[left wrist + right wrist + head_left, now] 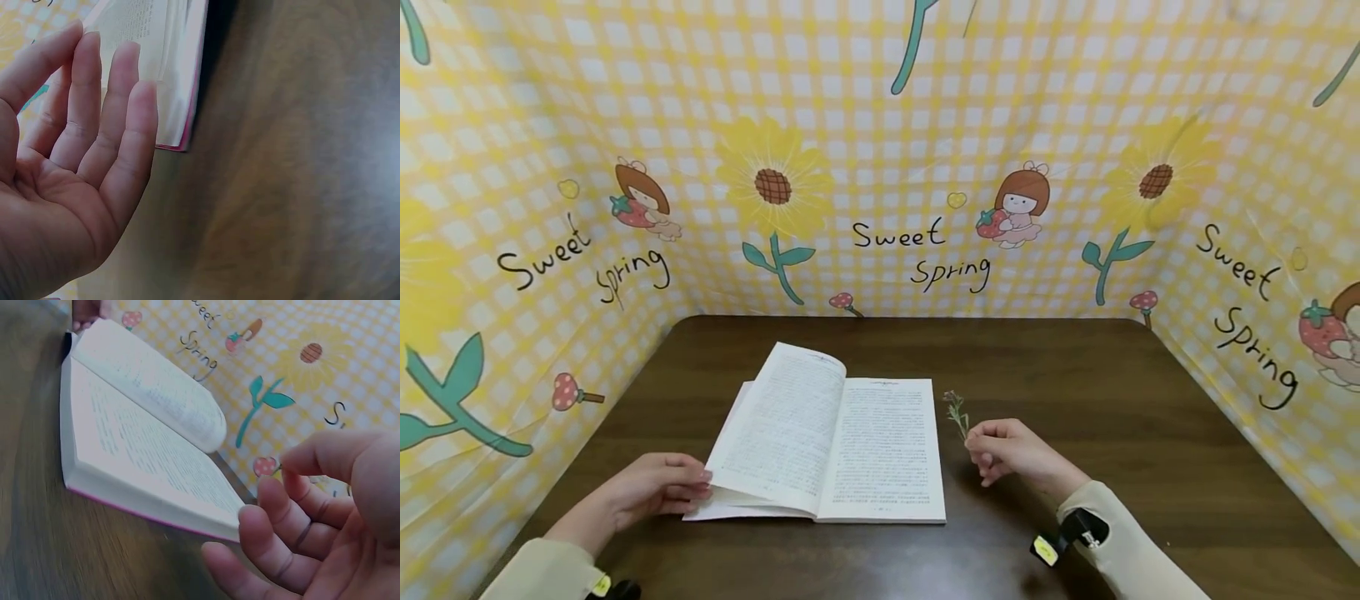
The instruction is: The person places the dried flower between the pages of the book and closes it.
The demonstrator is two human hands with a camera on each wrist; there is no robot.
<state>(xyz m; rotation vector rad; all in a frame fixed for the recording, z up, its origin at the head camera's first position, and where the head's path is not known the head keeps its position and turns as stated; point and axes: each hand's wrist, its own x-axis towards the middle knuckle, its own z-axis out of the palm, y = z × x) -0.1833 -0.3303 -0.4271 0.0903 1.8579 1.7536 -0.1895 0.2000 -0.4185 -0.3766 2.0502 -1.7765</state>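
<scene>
An open book [883, 450] lies on the table with its left pages [775, 425] lifted and slanting up. At their lower left corner my left hand [658, 487] pinches the page edge between thumb and fingertips; the left wrist view shows the hand [81, 137] with thumb and index tip meeting at the paper. Right of the book, my right hand [1011, 450] holds a small flowering sprig [956, 410] by its stem, with thumb and index finger. The sprig points up and left, beside the right page. In the right wrist view that hand [319, 531] mostly hides the sprig.
A dark brown wooden table [1037, 358] carries the book. Yellow checked cloth [880, 150] with sunflowers and lettering hangs behind and at both sides, close to the table's edges. Both wrists wear black straps, the right strap [1078, 529] showing clearly.
</scene>
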